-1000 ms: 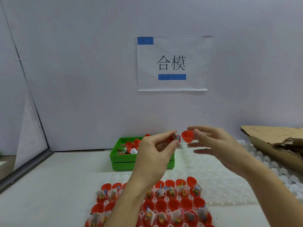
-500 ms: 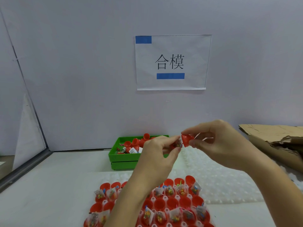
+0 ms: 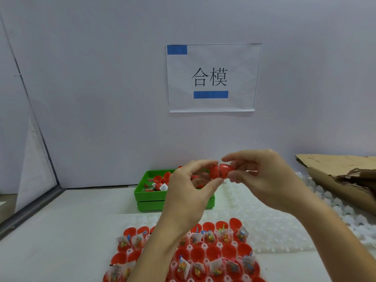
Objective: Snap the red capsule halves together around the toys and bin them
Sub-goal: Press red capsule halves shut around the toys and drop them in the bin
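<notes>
Above the white table, both hands' fingers pinch the red capsule.

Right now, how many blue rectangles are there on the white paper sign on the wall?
2. The upper blue rectangle fills the top left corner of the paper sign; the lower blue rectangle lies under the printed characters. Nothing covers the sheet.
</notes>
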Demonstrator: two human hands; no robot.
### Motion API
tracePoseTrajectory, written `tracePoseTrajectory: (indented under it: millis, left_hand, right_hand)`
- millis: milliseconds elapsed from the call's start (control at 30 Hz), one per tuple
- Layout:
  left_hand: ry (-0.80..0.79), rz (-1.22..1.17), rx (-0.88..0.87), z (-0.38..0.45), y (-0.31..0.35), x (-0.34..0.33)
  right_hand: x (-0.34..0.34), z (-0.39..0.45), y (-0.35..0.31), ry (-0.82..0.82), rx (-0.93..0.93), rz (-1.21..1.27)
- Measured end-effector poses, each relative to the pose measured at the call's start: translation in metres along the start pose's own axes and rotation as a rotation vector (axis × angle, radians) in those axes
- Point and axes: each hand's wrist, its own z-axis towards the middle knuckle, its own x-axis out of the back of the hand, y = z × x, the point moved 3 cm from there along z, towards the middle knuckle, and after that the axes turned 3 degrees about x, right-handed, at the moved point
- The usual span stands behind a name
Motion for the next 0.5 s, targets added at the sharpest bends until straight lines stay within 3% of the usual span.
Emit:
tracePoseTrajectory:
  millis: [500]
  left_hand:
    - [0.001, -0.246, 0.018, 0.0002, -0.0018, 0.0015]
  right_hand:
    - [-0.0085, -0.0041, -0.0065, -0.01, 0.036, 0.352]
